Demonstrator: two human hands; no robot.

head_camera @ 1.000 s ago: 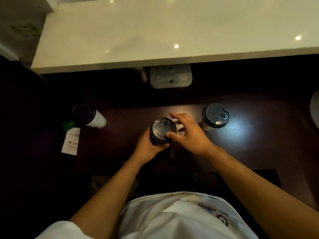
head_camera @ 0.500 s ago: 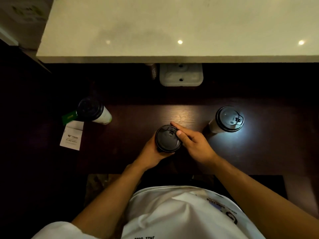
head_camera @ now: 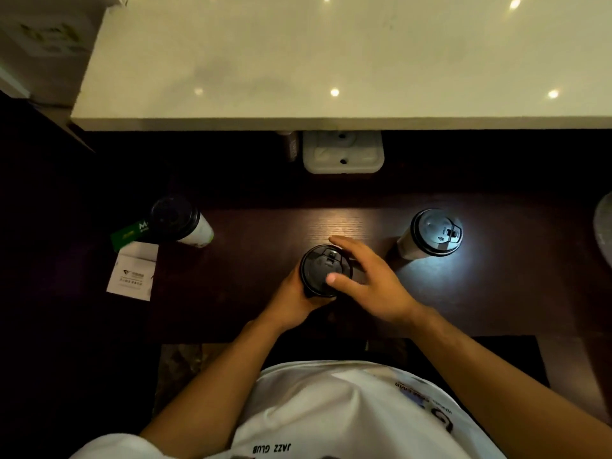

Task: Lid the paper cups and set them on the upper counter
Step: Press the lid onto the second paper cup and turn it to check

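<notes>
A paper cup with a black lid (head_camera: pixel 319 270) stands at the middle of the dark lower counter. My left hand (head_camera: pixel 291 298) grips the cup's side from the near left. My right hand (head_camera: pixel 367 281) lies over the lid's right rim, thumb pressing on the lid top and fingers curving round its far edge. A second lidded cup (head_camera: pixel 430 235) stands to the right under a bright light patch. A third lidded cup (head_camera: pixel 180 221) stands at the left in shadow. The pale upper counter (head_camera: pixel 331 61) runs across the top.
A white card (head_camera: pixel 132 276) and a green packet (head_camera: pixel 130 231) lie on the lower counter (head_camera: pixel 496 293) by the left cup. A white moulded tray (head_camera: pixel 342 154) sits under the upper counter's overhang. A pale round object (head_camera: pixel 604 226) shows at the right edge.
My right hand has spread from a pinch at the lid's rim, so its thumb presses the lid top and the fingers reach round the far edge. The left hand keeps its grip.
</notes>
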